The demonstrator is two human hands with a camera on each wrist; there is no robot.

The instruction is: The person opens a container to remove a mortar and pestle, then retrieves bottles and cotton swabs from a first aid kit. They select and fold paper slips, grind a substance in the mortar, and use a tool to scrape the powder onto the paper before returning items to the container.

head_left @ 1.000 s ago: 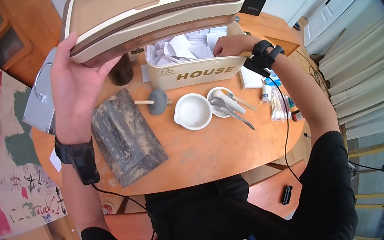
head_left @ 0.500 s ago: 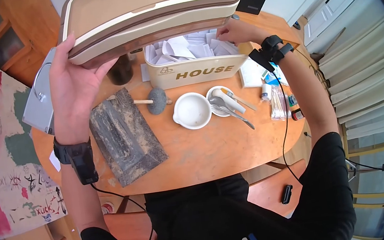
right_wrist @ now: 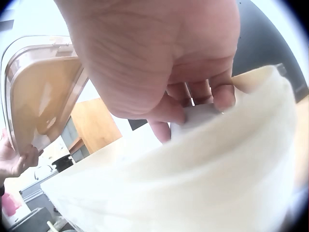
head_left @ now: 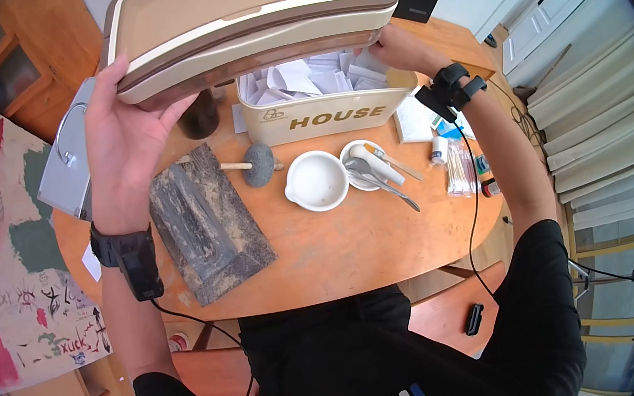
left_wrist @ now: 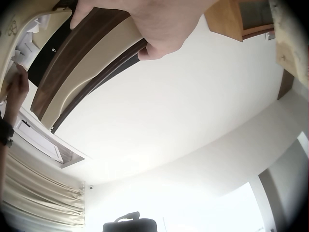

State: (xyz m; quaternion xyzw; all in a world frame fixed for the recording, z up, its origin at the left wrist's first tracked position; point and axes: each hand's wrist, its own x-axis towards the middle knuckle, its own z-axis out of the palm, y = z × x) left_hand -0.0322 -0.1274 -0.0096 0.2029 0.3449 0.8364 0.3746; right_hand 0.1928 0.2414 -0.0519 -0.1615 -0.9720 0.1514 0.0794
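Holding the beige, brown-trimmed plastic lid (head_left: 245, 19) up and tilted back, your left hand (head_left: 121, 136) grips its near edge, thumb over the rim and fingers beneath. Under it, the cream rectangular box printed HOUSE (head_left: 326, 116) stands open on the round wooden worktop (head_left: 356, 249), filled with white folded paper slips (head_left: 301, 78).

Your right hand (head_left: 397, 47) has moved: a second ago it sat low at the box's right side, and now it is at the far right corner, partly behind the lid. The right wrist view shows its fingers (right_wrist: 224, 94) curled down onto a white slip just inside the wall; whether they truly pinch it, I cannot tell. That shift suggests you are picking through the slips, not closing up.

Just in front of the box lie a white ceramic mortar (head_left: 316, 182), a small dish of metal spoons (head_left: 367, 167) and a rough dark stone slab (head_left: 208, 224).
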